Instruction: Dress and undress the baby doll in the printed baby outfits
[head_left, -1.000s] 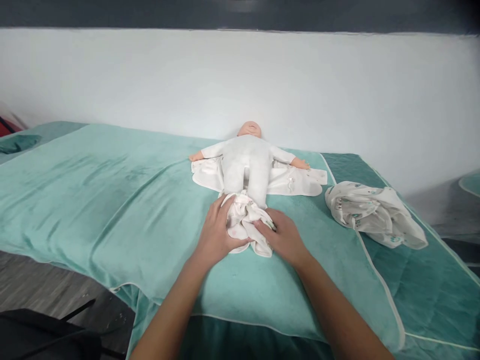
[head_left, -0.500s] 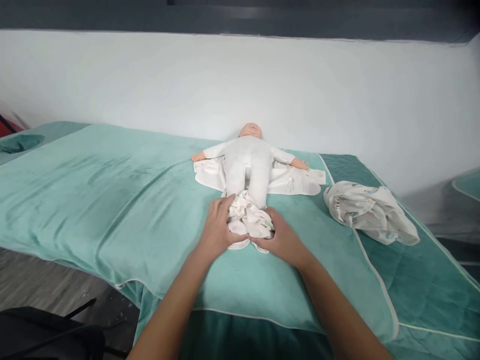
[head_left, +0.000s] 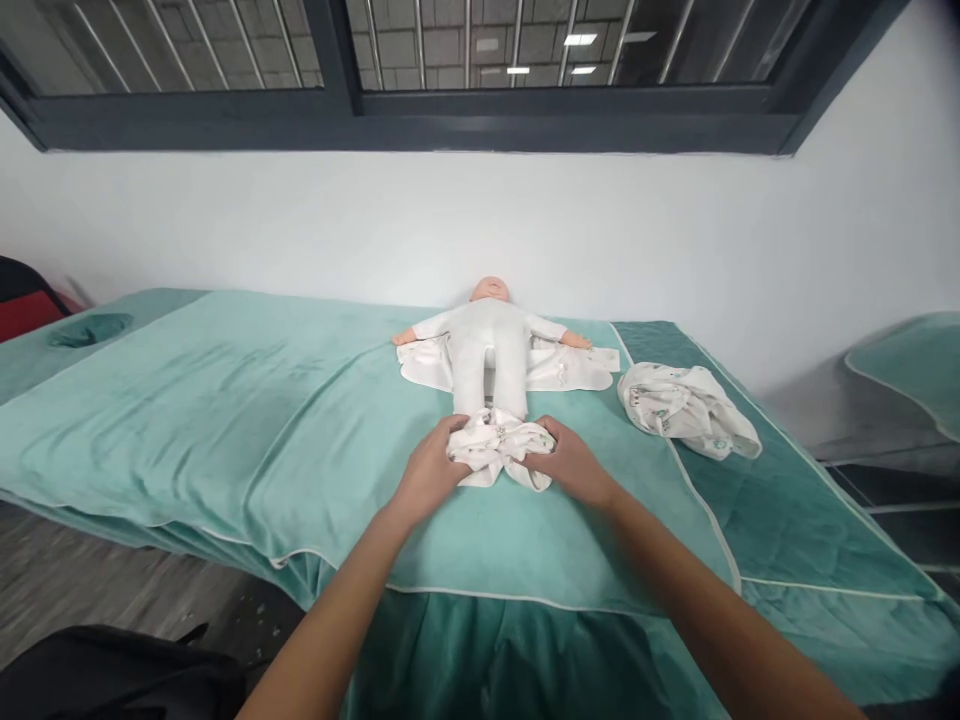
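A baby doll with a white cloth body lies on its back, arms spread and legs toward me. Bunched at the ends of its legs is white printed baby clothing; the doll's feet are hidden by it. My left hand grips the left side of this bunched garment between thumb and fingers. On the other side my right hand pinches the same cloth. Another white garment is spread flat beneath the doll's back and arms.
A crumpled white printed cloth lies to the right on the green-covered bed. Behind the doll rises a white wall below a dark-framed window. A black bag-like object is at the lower left.
My view has tilted up, so the window now shows. Both hands still hold the bunched clothing at the doll's legs, and the cloth is spread a little wider between them.
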